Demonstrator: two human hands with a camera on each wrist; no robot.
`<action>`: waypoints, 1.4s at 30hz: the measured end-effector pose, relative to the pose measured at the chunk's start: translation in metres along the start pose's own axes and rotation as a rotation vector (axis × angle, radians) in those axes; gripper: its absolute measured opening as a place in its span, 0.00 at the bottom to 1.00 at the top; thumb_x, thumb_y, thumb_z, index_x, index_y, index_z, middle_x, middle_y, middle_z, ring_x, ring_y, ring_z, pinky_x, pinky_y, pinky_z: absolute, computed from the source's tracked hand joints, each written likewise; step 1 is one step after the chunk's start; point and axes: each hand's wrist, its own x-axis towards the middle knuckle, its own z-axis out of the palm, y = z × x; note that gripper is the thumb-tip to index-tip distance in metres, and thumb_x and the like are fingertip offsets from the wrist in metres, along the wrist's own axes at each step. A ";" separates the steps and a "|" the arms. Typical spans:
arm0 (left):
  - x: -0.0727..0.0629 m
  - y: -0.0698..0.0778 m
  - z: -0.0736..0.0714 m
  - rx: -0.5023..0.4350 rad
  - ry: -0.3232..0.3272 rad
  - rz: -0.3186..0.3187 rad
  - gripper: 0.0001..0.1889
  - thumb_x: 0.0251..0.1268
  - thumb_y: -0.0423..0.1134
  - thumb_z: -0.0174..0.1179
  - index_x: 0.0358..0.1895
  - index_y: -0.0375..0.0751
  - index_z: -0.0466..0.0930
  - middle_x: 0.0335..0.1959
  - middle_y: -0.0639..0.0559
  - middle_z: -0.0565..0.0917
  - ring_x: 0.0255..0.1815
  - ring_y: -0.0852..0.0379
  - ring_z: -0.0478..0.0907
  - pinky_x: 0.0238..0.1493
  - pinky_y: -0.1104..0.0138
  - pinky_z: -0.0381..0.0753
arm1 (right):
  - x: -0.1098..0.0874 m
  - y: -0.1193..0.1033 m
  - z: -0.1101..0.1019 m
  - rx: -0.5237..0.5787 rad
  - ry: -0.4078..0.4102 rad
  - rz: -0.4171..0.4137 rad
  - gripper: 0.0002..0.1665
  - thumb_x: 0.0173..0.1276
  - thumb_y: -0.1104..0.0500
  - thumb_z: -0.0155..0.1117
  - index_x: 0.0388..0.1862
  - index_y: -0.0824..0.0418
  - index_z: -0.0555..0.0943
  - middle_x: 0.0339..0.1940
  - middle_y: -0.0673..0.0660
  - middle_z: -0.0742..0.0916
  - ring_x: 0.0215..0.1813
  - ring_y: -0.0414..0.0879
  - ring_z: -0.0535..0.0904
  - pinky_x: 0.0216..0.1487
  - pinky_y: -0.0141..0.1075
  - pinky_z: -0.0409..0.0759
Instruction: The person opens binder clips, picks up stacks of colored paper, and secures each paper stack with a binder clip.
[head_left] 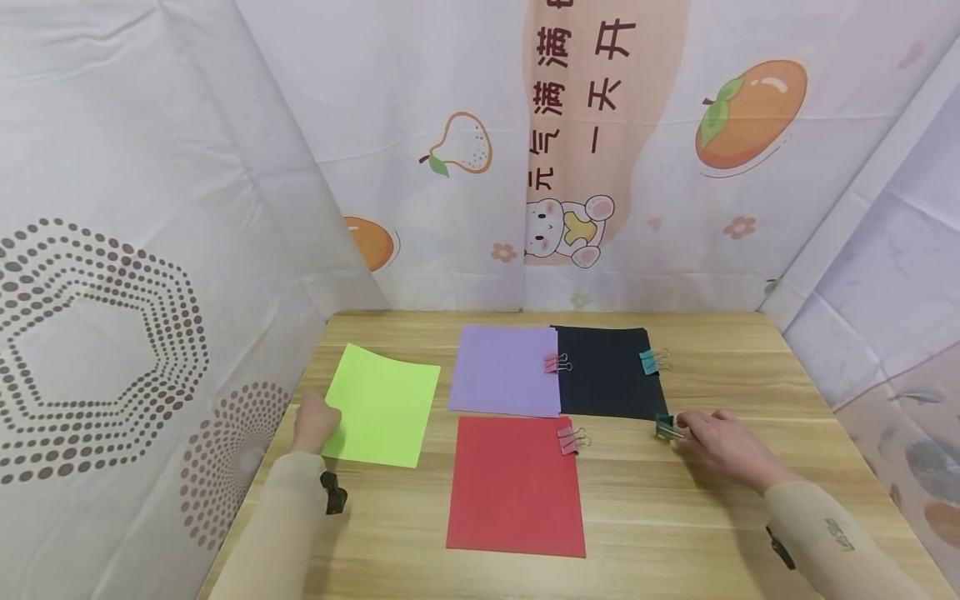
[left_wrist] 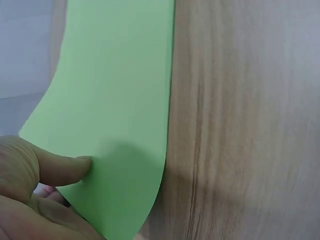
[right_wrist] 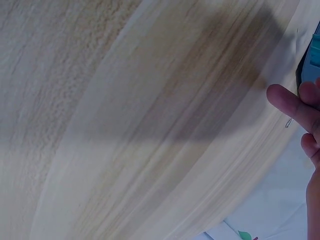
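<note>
My left hand (head_left: 315,422) pinches the near-left edge of a bright green stack of paper (head_left: 384,408). In the left wrist view the thumb (left_wrist: 65,169) lies on top of the green sheets, which bend upward at that edge. At the right, my right hand (head_left: 726,446) pinches a dark teal binder clip (head_left: 664,426) by its wire handle, beside the near right corner of the black paper (head_left: 609,375). The right wrist view catches only part of the hand (right_wrist: 307,110) and a bit of teal clip (right_wrist: 314,57) at its edge.
A lighter teal binder clip (head_left: 649,362) grips the black paper's right edge. Left of it lies purple paper (head_left: 504,371) with a pink clip (head_left: 552,363). Red paper (head_left: 515,492) with another pink clip (head_left: 567,440) lies nearer. Printed curtains (head_left: 465,225) surround the wooden table (head_left: 660,533).
</note>
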 end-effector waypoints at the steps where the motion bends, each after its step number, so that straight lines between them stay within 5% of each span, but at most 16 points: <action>1: 0.000 0.000 0.000 -0.015 0.006 0.008 0.32 0.61 0.24 0.44 0.68 0.13 0.47 0.56 0.17 0.68 0.46 0.34 0.71 0.46 0.47 0.76 | 0.000 0.000 0.000 0.001 0.006 -0.005 0.19 0.61 0.57 0.77 0.46 0.61 0.80 0.37 0.52 0.89 0.31 0.45 0.84 0.45 0.47 0.76; 10: -0.001 0.001 -0.001 -0.166 0.010 0.042 0.34 0.61 0.22 0.46 0.75 0.23 0.54 0.64 0.25 0.66 0.59 0.33 0.68 0.60 0.43 0.72 | 0.002 0.001 0.000 -0.004 0.055 -0.064 0.20 0.58 0.58 0.78 0.45 0.60 0.79 0.34 0.50 0.89 0.30 0.43 0.83 0.43 0.47 0.77; 18: -0.005 0.011 -0.006 -0.262 -0.046 0.151 0.32 0.75 0.29 0.48 0.79 0.28 0.52 0.73 0.25 0.63 0.70 0.31 0.66 0.68 0.40 0.69 | 0.009 -0.003 -0.004 0.006 0.139 -0.155 0.21 0.52 0.64 0.80 0.43 0.60 0.80 0.31 0.48 0.88 0.27 0.39 0.79 0.39 0.45 0.78; 26: -0.009 0.027 -0.010 -0.258 -0.066 0.259 0.25 0.78 0.34 0.53 0.73 0.31 0.60 0.75 0.29 0.64 0.75 0.33 0.62 0.72 0.40 0.64 | 0.021 -0.017 -0.016 0.027 0.103 -0.128 0.15 0.58 0.63 0.77 0.39 0.56 0.78 0.31 0.44 0.87 0.32 0.43 0.82 0.42 0.47 0.80; 31: -0.014 0.041 -0.005 -0.349 -0.062 0.287 0.23 0.78 0.33 0.54 0.71 0.33 0.63 0.72 0.32 0.69 0.69 0.37 0.70 0.65 0.48 0.76 | 0.030 -0.026 -0.022 0.046 0.061 -0.097 0.12 0.63 0.62 0.74 0.41 0.56 0.79 0.37 0.48 0.90 0.37 0.47 0.84 0.44 0.48 0.81; 35: -0.018 0.051 0.001 -0.468 -0.075 0.275 0.25 0.77 0.31 0.53 0.74 0.37 0.62 0.70 0.35 0.71 0.64 0.40 0.74 0.56 0.57 0.81 | 0.035 -0.030 -0.024 0.048 0.054 -0.083 0.11 0.64 0.61 0.73 0.40 0.54 0.78 0.31 0.42 0.85 0.34 0.44 0.80 0.42 0.47 0.79; 42: -0.026 0.066 0.017 -0.551 -0.100 0.287 0.24 0.77 0.30 0.52 0.73 0.40 0.63 0.67 0.37 0.72 0.60 0.44 0.75 0.55 0.55 0.82 | 0.041 -0.032 -0.023 0.065 0.080 -0.096 0.12 0.63 0.62 0.74 0.42 0.57 0.80 0.31 0.44 0.86 0.36 0.49 0.80 0.37 0.46 0.80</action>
